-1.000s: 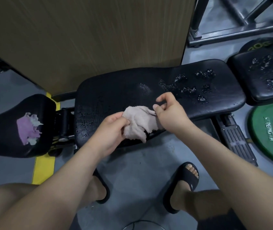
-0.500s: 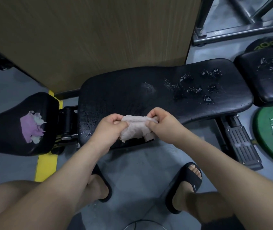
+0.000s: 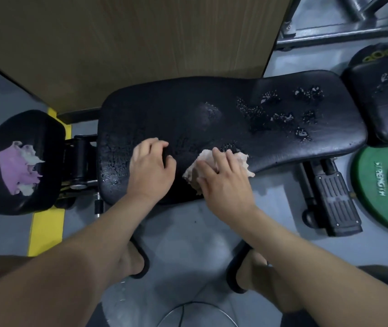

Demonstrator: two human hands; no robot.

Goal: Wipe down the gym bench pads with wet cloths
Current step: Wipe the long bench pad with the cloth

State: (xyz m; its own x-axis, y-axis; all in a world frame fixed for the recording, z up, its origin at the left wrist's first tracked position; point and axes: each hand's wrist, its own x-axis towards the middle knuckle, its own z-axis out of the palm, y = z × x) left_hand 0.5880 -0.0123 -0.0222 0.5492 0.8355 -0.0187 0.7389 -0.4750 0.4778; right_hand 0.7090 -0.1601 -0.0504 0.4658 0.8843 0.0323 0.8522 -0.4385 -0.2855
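Most of the pinkish cloth (image 3: 242, 161) is hidden under the right hand (image 3: 226, 182); only crumpled edges show past the fingers and beside the thumb. A second black pad (image 3: 386, 102), far to that hand's right, is cut off by the frame edge. The long black back pad (image 3: 211, 114) glistens, with beads of water (image 3: 280, 114) beyond the right hand. That hand lies flat with its fingers spread, pressing the cloth onto this surface near its front edge. Just to the left, the left hand (image 3: 151, 166) rests on the pad with its fingers loosely bent, holding nothing. Well left of it, a purple-and-white cloth (image 3: 18, 166) sits on the seat pad (image 3: 34, 128).
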